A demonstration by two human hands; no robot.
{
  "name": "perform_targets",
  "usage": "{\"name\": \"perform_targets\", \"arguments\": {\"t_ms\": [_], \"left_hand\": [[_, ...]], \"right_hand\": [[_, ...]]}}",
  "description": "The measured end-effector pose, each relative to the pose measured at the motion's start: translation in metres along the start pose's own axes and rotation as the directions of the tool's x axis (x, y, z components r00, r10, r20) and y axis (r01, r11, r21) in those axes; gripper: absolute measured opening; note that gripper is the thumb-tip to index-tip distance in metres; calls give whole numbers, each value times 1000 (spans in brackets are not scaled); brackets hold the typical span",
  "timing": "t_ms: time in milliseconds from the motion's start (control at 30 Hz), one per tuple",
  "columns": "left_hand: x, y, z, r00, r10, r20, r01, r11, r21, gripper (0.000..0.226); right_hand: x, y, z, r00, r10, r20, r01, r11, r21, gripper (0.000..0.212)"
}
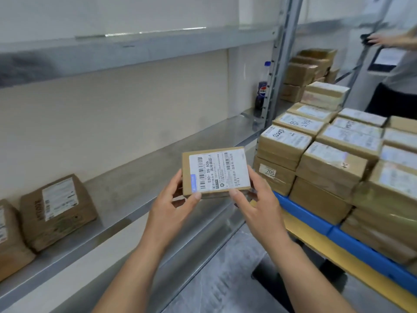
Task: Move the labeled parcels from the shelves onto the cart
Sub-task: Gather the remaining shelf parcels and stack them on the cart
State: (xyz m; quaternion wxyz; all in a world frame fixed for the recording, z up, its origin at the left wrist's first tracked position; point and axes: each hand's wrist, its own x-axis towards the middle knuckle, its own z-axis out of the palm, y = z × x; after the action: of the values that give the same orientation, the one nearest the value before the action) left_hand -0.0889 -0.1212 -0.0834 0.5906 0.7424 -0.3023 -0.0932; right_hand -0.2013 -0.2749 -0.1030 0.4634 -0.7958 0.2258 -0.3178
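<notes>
Head cam: brown parcels [58, 208] sit on the shelf [140, 177] at lower left. Centre frame, left hand [173, 199] and right hand [255, 199] pinch a small flat box [215, 171] by its near corners, white label up, long side across. Then the cart [304, 213] is off to the right, closer to the right hand.

Leftmost shelf parcel [10, 238] was cut by left edge. Cola bottle [261, 86] stood partly behind shelf upright [281, 41]. Bystander [404, 71] was blurred, cropped right.
</notes>
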Motion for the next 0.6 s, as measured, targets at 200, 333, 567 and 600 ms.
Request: {"name": "perform_targets", "arguments": {"t_ms": [200,333,567,600], "left_hand": [[58,13,47,991,82,104,-79,996,-33,58],[106,23,79,977,132,168,-122,990,-70,55],[193,53,128,907,231,351,-211,973,-94,60],[204,58,135,892,240,382,-218,971,-100,64]], "right_hand": [[36,10,-38,982,17,-190,-18,1000,-2,58],[72,16,-63,957,18,-289,-34,998,-48,56],[137,18,-104,890,-13,-455,-38,994,-103,47],[144,18,-110,879,-19,-477,-38,993,-110,45]]}}
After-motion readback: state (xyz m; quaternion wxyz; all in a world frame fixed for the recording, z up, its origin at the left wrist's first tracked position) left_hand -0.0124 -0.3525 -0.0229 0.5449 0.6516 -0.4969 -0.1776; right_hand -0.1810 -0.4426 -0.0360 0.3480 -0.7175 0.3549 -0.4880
